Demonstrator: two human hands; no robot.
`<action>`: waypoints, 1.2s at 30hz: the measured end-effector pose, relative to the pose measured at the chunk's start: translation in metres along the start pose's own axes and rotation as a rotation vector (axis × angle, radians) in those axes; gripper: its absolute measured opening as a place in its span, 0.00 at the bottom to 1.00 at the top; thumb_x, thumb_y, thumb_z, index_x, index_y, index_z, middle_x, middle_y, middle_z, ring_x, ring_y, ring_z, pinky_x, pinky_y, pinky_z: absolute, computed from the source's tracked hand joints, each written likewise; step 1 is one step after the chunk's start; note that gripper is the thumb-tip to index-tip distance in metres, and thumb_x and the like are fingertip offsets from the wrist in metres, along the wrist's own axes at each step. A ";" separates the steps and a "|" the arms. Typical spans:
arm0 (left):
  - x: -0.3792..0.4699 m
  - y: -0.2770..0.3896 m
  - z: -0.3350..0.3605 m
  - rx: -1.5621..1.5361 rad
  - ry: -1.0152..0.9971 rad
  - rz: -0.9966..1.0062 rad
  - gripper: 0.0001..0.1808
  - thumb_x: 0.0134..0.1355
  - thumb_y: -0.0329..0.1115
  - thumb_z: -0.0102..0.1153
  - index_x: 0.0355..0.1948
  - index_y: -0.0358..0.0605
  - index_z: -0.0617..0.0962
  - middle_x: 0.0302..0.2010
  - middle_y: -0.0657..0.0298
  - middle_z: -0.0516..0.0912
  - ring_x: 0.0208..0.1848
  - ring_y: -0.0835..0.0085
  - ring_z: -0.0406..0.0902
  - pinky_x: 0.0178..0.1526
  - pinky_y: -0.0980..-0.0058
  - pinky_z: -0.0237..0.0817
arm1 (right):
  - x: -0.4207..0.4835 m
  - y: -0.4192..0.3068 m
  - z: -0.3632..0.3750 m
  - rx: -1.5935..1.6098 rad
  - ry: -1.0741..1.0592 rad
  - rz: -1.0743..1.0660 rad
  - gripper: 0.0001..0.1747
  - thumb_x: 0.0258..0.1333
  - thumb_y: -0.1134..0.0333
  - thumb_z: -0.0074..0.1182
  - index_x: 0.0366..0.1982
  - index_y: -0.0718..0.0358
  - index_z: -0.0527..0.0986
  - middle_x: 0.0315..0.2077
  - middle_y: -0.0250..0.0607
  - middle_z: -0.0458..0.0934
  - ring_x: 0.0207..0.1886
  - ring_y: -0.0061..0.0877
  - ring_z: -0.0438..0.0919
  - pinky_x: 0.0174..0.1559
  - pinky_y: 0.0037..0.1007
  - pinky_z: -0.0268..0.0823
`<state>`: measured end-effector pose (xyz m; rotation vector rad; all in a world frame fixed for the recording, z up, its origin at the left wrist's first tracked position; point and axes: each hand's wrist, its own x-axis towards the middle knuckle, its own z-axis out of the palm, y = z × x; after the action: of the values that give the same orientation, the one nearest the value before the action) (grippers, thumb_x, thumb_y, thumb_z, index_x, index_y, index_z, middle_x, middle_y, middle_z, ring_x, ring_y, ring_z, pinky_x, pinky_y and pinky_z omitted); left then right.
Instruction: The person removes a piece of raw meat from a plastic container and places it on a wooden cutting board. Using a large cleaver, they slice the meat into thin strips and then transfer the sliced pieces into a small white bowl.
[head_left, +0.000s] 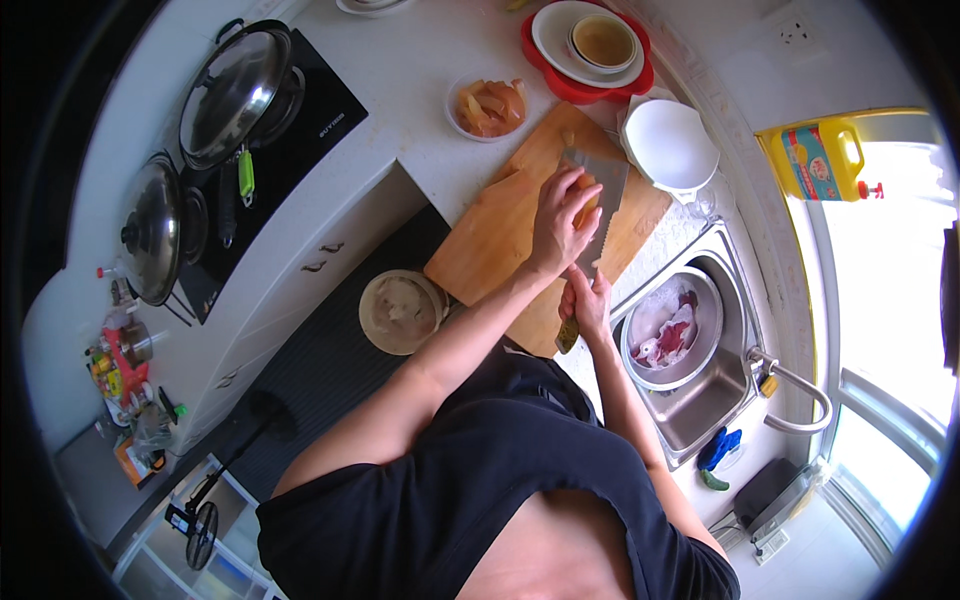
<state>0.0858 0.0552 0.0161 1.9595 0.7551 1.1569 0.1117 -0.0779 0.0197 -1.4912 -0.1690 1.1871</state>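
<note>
On a wooden cutting board (487, 232) lies the broad blade of a cleaver (611, 180), flat or nearly so. My right hand (589, 300) grips its handle (568, 334) near the board's edge. Above it, my left hand (562, 221) curls over the blade with its fingers on an orange-pink piece of food (587, 201), perhaps raw meat. Small bits of food stick to the board and the blade. Beyond the board, a clear round bowl (450, 112) holds several strips of similar raw meat (491, 107).
White dishes (670, 142) stand beside the board, stacked plates and bowls on a red tray (534, 56) behind. Right, a metal basin (716, 300) sits in the sink (694, 420). A bin (401, 311) stands below; lidded pans (240, 94) occupy the hob (330, 112).
</note>
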 end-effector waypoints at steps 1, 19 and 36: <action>0.012 0.000 -0.003 -0.007 0.004 0.010 0.18 0.48 0.29 0.63 0.43 0.46 0.79 0.53 0.56 0.70 0.56 0.55 0.66 0.58 0.61 0.60 | 0.007 -0.010 0.008 -0.006 -0.005 -0.012 0.13 0.62 0.63 0.50 0.26 0.62 0.67 0.09 0.31 0.64 0.08 0.20 0.63 0.11 0.24 0.58; 0.142 -0.163 -0.058 0.315 0.191 -0.119 0.07 0.52 0.26 0.52 0.30 0.42 0.80 0.31 0.54 0.81 0.35 0.55 0.78 0.40 0.62 0.69 | 0.126 -0.132 0.107 -0.771 0.109 -0.360 0.15 0.57 0.60 0.48 0.34 0.67 0.74 0.14 0.46 0.75 0.13 0.31 0.75 0.22 0.31 0.69; 0.187 -0.169 -0.071 0.309 -0.337 -0.014 0.15 0.50 0.25 0.54 0.41 0.40 0.77 0.42 0.54 0.80 0.47 0.58 0.75 0.49 0.66 0.67 | 0.082 -0.151 0.070 -0.849 0.142 -0.360 0.13 0.58 0.62 0.49 0.30 0.67 0.72 0.17 0.50 0.74 0.20 0.40 0.75 0.25 0.38 0.64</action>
<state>0.0810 0.3153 -0.0100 2.3222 0.7990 0.7023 0.1744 0.0733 0.1080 -2.1451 -0.8893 0.7255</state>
